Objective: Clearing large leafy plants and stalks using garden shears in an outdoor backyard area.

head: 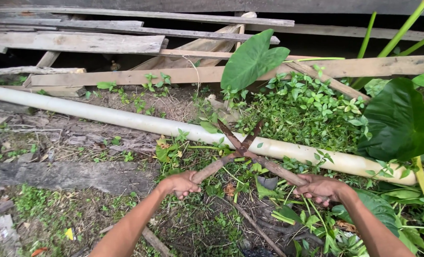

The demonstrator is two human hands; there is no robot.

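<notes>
I hold a pair of rusty garden shears with both hands. My left hand grips the left wooden handle and my right hand grips the right handle. The blades stand apart in a V over a long white plastic pipe, pointing at the low green weeds beyond it. A large heart-shaped leaf rises just behind the blade tips.
Weathered wooden planks are stacked along the back. Big dark green leaves and tall stalks crowd the right side. A flat grey slab lies on the ground at the left. Cut stems and twigs litter the soil below my hands.
</notes>
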